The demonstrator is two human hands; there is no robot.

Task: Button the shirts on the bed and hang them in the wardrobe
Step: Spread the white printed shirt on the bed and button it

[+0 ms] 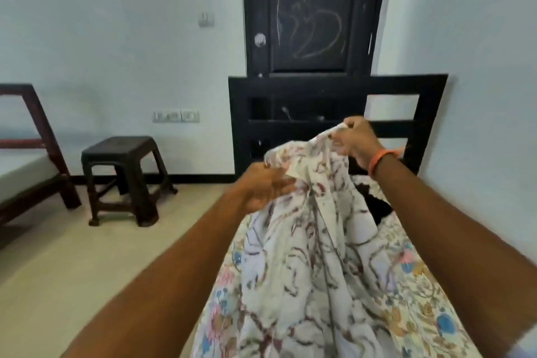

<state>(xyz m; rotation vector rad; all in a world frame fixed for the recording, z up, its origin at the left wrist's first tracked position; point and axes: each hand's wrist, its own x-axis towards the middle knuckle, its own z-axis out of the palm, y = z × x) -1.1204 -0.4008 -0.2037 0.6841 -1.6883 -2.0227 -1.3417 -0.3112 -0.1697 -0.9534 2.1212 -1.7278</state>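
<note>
Bed (430,293) with flowered sheet, lower right of frame. Printed shirt (305,256) held up over it at centre, hem draped on the sheet. Dark garment (377,206) behind, near the headboard (430,102). Left hand (264,186) gripped the shirt's upper edge; right hand (356,139) pinched its top.

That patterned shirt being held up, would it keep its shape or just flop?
Probably flop: the shirt hangs in loose folds below the left hand and right hand. It looks thin and light. Held at two points, its hem still trails onto the bed.
</note>
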